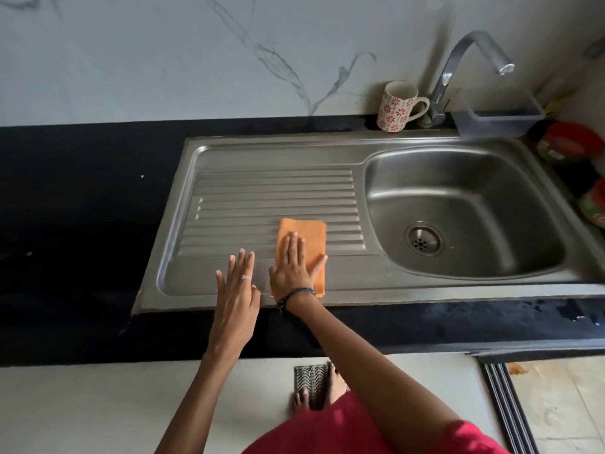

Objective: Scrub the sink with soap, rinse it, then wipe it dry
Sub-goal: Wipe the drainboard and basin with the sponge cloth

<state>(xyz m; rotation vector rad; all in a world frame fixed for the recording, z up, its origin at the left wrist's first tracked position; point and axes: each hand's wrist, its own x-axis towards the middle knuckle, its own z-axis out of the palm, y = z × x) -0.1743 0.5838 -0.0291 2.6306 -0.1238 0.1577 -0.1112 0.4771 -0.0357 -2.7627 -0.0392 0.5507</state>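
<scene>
Pressed flat on the orange cloth point(302, 239) with the right hand point(293, 268), fingers straight and a little spread, not pinching anything. Kept the left hand point(237, 285) flat too, fingers straight and close together, on the smooth strip of the sink point(327, 149) just beside the cloth. Lay folded, that cloth, half on the ridged draining board point(271, 198) and half on the flat part near the front edge. Looked like the wipe-dry step, with the steel dull and no soap showing.

Could go wrong in a few ways. Might slide out from under a flat palm, since nothing gripped the cloth. Might bunch up or unfold on the ridges and leave wet lines in the grooves. Could miss the deep bowl point(458, 178) and the ring round the drain point(422, 239), well apart from the cloth, so left damp there. Might push water over the front lip onto the black counter point(82, 208) and down toward the bare feet on the floor. Could bump the flowered mug point(396, 106) by the tap point(458, 60) on a long reach to the back. Hard to tell how wet the steel was.
</scene>
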